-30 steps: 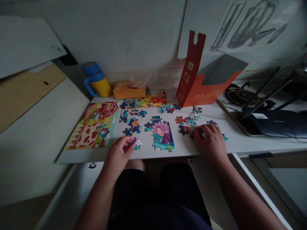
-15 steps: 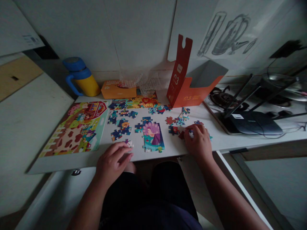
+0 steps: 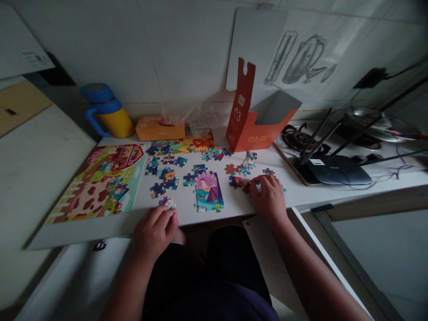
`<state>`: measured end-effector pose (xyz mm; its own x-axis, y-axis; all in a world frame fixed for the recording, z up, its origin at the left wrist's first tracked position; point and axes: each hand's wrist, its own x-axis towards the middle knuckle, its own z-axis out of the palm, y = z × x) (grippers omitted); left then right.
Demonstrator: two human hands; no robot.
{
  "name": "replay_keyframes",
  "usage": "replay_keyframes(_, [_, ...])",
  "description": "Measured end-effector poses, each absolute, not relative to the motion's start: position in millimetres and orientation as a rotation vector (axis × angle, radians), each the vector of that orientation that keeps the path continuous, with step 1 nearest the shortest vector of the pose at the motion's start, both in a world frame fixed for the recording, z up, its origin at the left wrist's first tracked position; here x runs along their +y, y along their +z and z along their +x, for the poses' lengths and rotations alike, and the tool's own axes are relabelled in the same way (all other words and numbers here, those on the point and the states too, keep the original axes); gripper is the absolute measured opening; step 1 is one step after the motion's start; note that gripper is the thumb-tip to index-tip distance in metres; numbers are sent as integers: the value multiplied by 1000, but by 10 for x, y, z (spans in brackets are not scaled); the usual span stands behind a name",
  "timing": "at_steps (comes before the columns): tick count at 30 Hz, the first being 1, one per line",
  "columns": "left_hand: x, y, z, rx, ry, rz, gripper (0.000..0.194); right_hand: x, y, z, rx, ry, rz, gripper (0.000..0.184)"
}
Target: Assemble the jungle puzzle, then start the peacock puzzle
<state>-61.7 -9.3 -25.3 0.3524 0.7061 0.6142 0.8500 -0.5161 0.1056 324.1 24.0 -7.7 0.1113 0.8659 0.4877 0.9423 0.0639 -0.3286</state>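
Note:
My left hand [image 3: 155, 229] rests at the table's front edge with its fingers curled in and the thumb close to them. A purple and white puzzle piece [image 3: 167, 203] lies just beyond its knuckles. My right hand [image 3: 270, 196] is bent over pieces at the right, its fingers closed on a whitish puzzle piece [image 3: 258, 187] that shows partly beneath them. A reddish-brown piece [image 3: 246, 187] lies beside those fingertips. Between the hands is a joined section of puzzle with a purple peacock [image 3: 209, 189]. Loose pieces [image 3: 169, 178] lie left of it, and a dark piece with red [image 3: 236, 181] lies right.
A farm picture sheet [image 3: 100, 183] covers the table's left side. Behind stand a blue and yellow jug [image 3: 117, 122], a flat orange box [image 3: 160, 130], crumpled clear plastic [image 3: 200, 118] and an open orange box [image 3: 259, 133]. A black router [image 3: 337, 170] and a stove burner [image 3: 302, 138] are at right.
My left hand has curled its fingers and drawn back slightly from the purple and white piece. My right hand stays over the same pieces. The whole view has shifted a little.

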Motion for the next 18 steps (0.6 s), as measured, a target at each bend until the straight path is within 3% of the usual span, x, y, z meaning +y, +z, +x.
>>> replay_keyframes(10, [-104,-246,-617,-1453,-822,-2413,11,877,32,3692,-1765,-109,-2114,44])
replay_keyframes(18, [-117,-239,-597,-1547,-795,-2428,17,1383,53,3946,-1998,-17,-2011,27])
